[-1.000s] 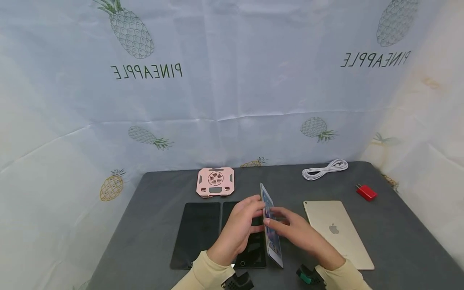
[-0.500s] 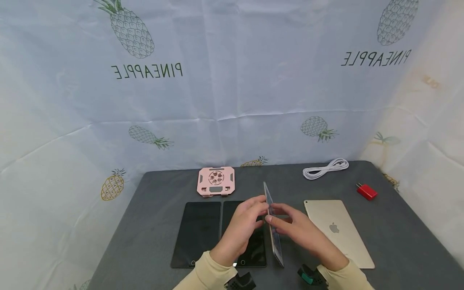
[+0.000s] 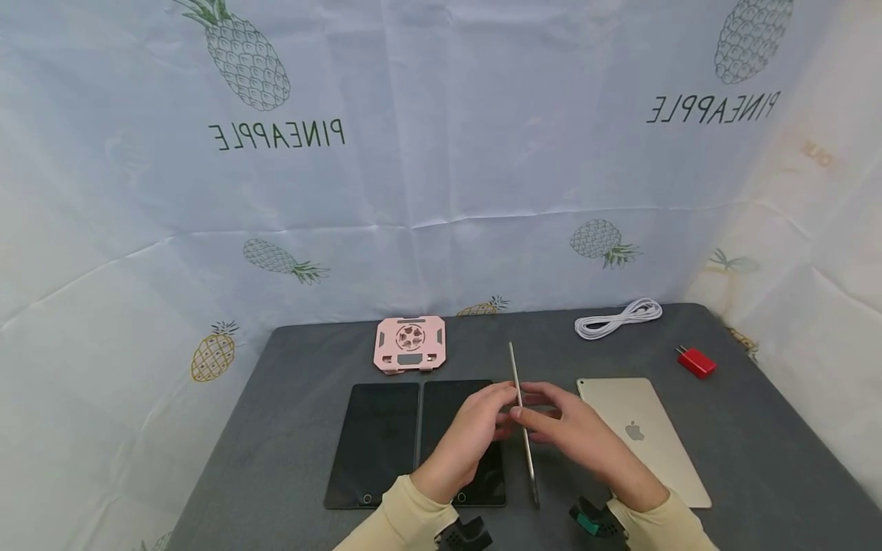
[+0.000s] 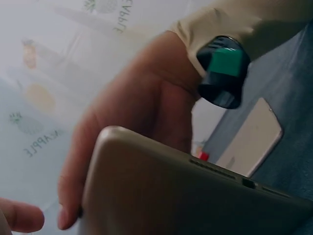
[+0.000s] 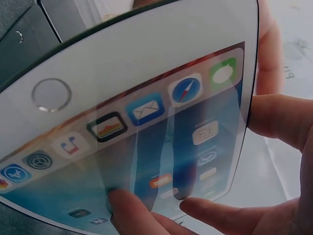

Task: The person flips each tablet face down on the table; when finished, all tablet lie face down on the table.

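Observation:
A tablet [image 3: 527, 451] stands on edge between my two hands, seen almost edge-on in the head view. Its lit screen [image 5: 68, 171] shows app icons and faces my right hand; its plain back [image 4: 156, 196] faces the left wrist camera. My right hand [image 3: 582, 436] holds it, thumb at the edge and fingertips against the screen. From the other side my left hand [image 3: 468, 432] grips it around the upper middle, its thumb hidden in the head view. Two dark tablets, one left [image 3: 375, 444] and one partly under my left hand [image 3: 451, 405], lie face up.
A gold tablet [image 3: 644, 436] lies back up at right, beside my right forearm. Along the table's [image 3: 296, 360] far side are a pink stand with a round cut-out [image 3: 409, 344], a coiled white cable [image 3: 616, 320] and a red plug adapter [image 3: 697, 363]. A printed cloth [image 3: 413, 153] hangs behind.
The tablet has turned from showing its screen at a slant to nearly edge-on. Both hands have shifted slightly right with it. The other objects stay in place.

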`<state>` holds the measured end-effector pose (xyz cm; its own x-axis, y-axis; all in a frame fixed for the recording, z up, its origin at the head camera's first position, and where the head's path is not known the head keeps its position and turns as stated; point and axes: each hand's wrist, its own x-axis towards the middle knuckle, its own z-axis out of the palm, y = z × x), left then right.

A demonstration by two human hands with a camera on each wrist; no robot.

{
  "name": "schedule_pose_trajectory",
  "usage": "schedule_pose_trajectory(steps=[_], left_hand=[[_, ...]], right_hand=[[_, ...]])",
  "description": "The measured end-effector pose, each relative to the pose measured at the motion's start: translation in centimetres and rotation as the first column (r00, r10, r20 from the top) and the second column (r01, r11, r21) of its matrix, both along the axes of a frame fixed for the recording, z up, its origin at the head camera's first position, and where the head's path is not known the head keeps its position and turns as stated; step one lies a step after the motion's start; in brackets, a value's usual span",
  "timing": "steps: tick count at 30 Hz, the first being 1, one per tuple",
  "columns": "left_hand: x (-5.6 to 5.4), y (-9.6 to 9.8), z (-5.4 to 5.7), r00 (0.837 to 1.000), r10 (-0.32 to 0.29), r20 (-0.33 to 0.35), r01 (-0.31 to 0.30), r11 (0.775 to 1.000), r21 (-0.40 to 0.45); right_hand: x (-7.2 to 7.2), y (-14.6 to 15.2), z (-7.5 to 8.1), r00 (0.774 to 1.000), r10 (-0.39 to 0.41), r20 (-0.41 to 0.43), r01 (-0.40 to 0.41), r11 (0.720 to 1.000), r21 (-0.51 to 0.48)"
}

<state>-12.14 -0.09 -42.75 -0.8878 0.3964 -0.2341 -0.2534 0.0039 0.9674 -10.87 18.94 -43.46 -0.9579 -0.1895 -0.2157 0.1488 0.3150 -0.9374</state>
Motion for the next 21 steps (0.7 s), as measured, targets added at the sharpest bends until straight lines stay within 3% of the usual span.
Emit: schedule_pose_trajectory(steps=[11,21], left_hand=[[-0.5,1.1,-3.1,0.996,-0.026,0.085,0.031,0.998,-0.057],[-0.7,1.4,-3.2,0.993,-0.088,0.074,0.095,0.99,-0.107]], right_hand=[[0.4,0.9,0.6,1.0,0.002,-0.006,-0.002,1.0,-0.019],[0.4,2.2,1.0,0.998,-0.047,-0.041,0.047,0.999,0.011]])
